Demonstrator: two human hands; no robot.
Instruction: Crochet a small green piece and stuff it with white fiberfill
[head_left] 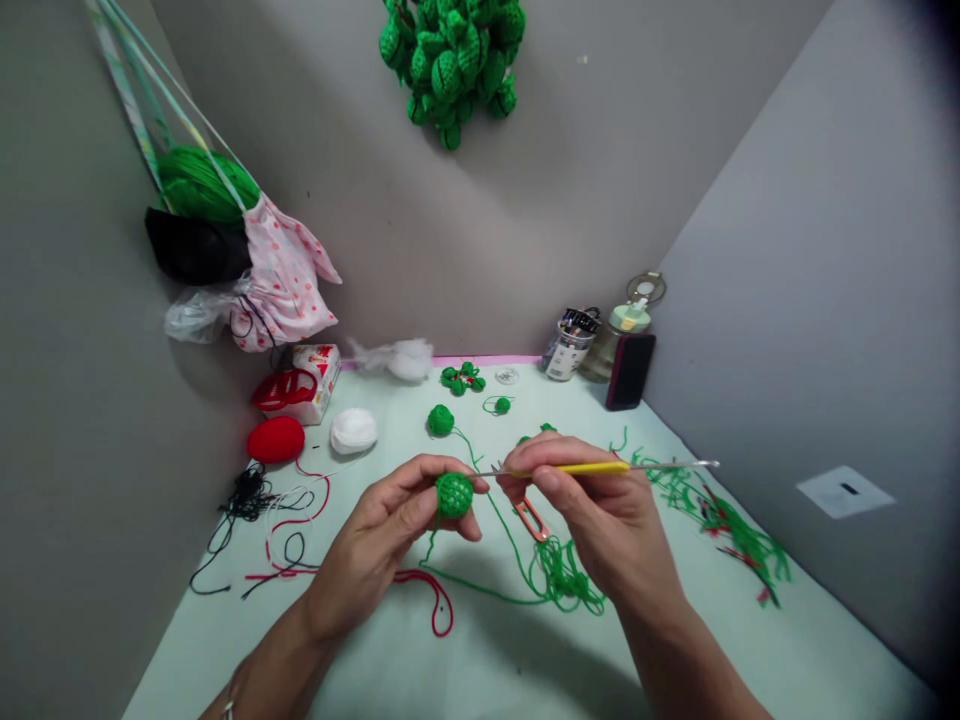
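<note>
Between the fingers of my left hand (375, 530) is a small green crocheted ball (454, 495). A green yarn tail hangs from it toward the table. My right hand (611, 515) is closed round a crochet hook (592, 468) with a yellow handle and metal ends. The hook lies nearly level, one thin end reaching left to the top of the ball by my left fingertips. Whether its tip sits inside a stitch I cannot tell. Under my right hand are orange thread snips (531, 520), partly hidden, beside a loose heap of green yarn (566, 575).
A red yarn ball (276, 440), a white yarn ball (354, 431) and tangled black yarn (247, 495) lie left. Green scraps (724, 525) spread along the right edge. A phone (631, 372) and a pen cup (568, 348) stand at the back. A pink bag (285, 270) hangs left.
</note>
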